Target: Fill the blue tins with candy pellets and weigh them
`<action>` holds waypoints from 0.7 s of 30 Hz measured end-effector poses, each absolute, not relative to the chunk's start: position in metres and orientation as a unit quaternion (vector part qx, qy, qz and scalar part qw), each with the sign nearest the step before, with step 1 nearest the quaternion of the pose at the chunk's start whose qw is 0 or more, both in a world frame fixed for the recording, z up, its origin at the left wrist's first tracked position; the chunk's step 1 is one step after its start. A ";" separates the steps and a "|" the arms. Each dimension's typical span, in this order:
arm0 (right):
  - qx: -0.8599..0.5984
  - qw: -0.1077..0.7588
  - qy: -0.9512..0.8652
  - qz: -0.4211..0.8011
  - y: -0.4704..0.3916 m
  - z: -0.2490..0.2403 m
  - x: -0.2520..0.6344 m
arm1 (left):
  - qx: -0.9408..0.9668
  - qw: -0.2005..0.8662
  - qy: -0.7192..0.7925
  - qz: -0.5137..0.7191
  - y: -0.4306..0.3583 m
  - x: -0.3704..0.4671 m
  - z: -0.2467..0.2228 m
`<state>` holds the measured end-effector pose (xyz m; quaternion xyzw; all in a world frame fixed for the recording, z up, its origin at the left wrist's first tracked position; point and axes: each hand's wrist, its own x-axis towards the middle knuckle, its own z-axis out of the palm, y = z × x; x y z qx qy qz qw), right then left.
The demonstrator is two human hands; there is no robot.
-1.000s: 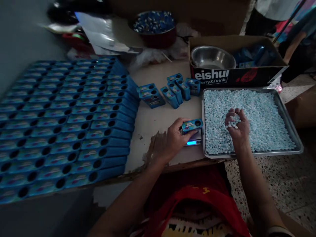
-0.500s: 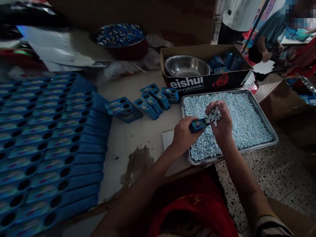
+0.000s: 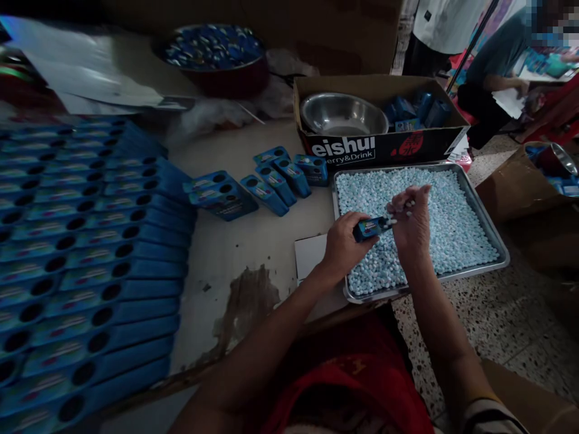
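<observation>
My left hand (image 3: 346,248) is wrapped around a small blue box (image 3: 368,229), tipped so that its mouth points right over the tray. Beside that mouth is my right hand (image 3: 412,226), cupped palm up with a few small white candies (image 3: 409,205) on the fingers and palm. Some of them lie at the gap between fingers and box. Under both hands the metal tray (image 3: 495,258) holds a layer of white and pale-blue candies (image 3: 456,223). How full the held box is stays hidden.
Rows of blue boxes (image 3: 131,271) fill the left side, with several more (image 3: 271,181) standing mid-table (image 3: 217,253). Behind the tray, an open carton (image 3: 362,150) contains a steel bowl (image 3: 346,114). A red basin (image 3: 226,78) stands farther back; a seated person (image 3: 497,66) is at right.
Most of the heap of candies has left my right palm, leaving only a few. My right fingers have opened out somewhat, and the left hand with the box has shifted slightly right.
</observation>
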<state>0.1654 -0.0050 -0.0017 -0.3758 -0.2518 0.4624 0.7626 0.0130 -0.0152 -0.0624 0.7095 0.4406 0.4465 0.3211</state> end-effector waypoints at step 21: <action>-0.514 0.588 -0.087 0.618 -0.024 -0.035 0.232 | 0.541 0.479 0.515 0.461 -0.049 -0.118 -0.096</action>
